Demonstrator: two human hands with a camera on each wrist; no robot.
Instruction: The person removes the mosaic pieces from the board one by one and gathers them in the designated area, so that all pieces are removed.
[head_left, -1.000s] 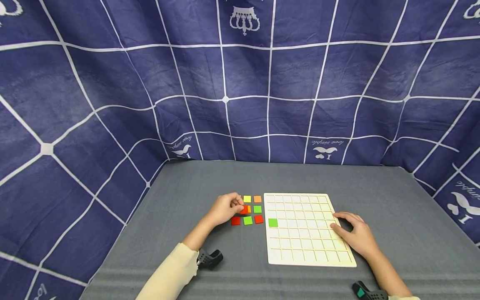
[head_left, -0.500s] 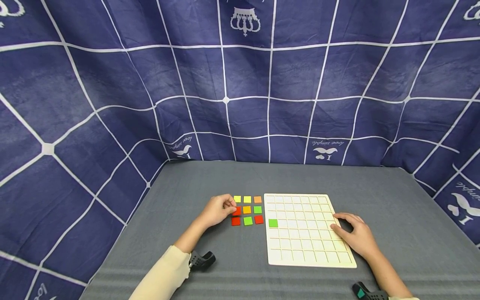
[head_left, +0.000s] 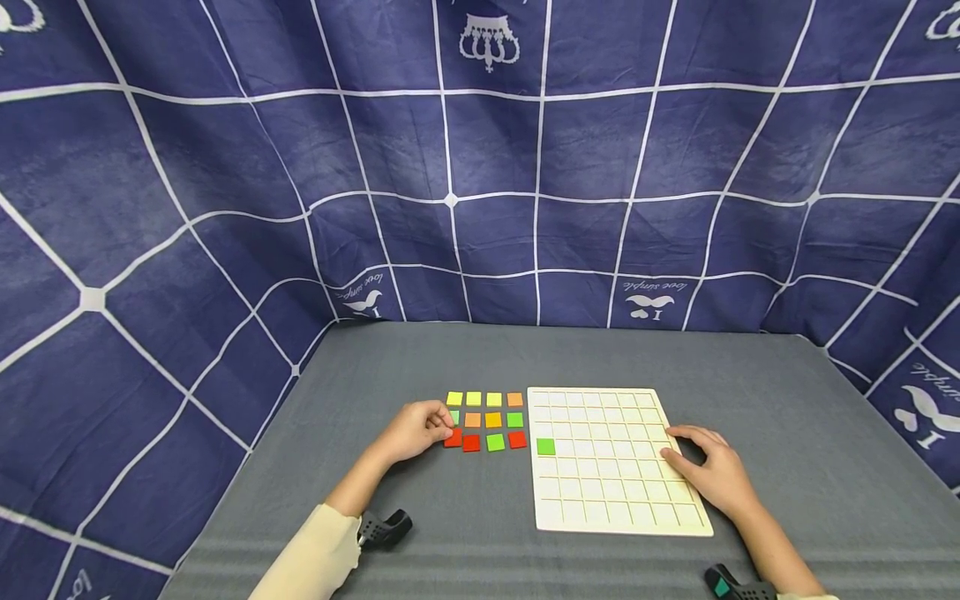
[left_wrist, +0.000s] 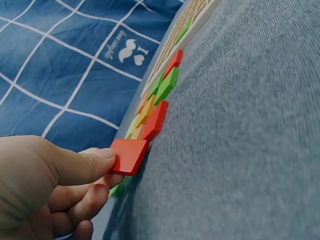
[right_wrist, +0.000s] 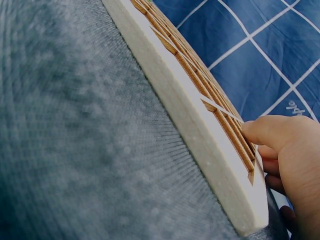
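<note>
My left hand [head_left: 416, 429] pinches a small square red tile [left_wrist: 130, 156] between thumb and fingers, at the near left corner of several coloured tiles. Beside it lies another red tile [head_left: 471, 443]. Behind are a pale green tile [head_left: 454, 416], partly hidden by the fingers, and an orange tile [head_left: 472, 420]. My right hand [head_left: 712, 468] rests at the right edge of a cream gridded board [head_left: 622, 527], thumb and forefinger touching its rim with loosely bent fingers. One green tile [head_left: 546, 447] sits in a cell of the board's left column.
Yellow tiles [head_left: 473, 398] form the far row with an orange one at its right end. More green, red and orange tiles stand close to the board's left edge. Grey cloth [head_left: 480, 358] covers the table, and a blue checked curtain [head_left: 495, 233] hangs behind.
My left hand has moved left and nearer with the red tile, uncovering tiles in the middle and far rows. My right hand and the board have stayed put.
</note>
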